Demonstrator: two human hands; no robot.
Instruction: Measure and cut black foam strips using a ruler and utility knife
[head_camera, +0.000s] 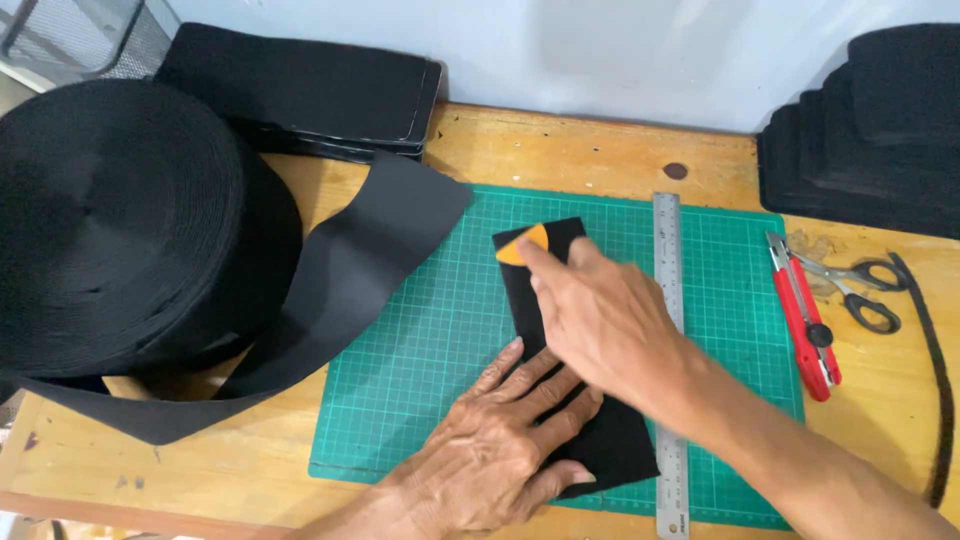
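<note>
My left hand (490, 450) lies flat, fingers spread and released, pressing the lower half of a black fabric piece (615, 440) down on the green cutting mat (420, 330). The piece runs from the mat's middle to its near edge, slightly tilted.

My right hand (600, 315) pinches a small orange chalk wedge (524, 245) between fingertips; its tip touches the piece's far left corner.

A steel ruler (667, 260) lies along the right side of the piece, just beside it, running far edge to near edge of the mat.

Toward the table's right edge: a red utility knife (803, 315), then scissors (855, 285), side by side, with a thin black strip (940, 380) beyond them.

At the left edge, a large roll of black webbing (120, 220), its loose end (350, 270) draped onto the mat's far left corner. Stacks of black cut pieces occupy the far left corner (310, 90) and far right corner (880, 130) of the wooden table (560, 150).
</note>
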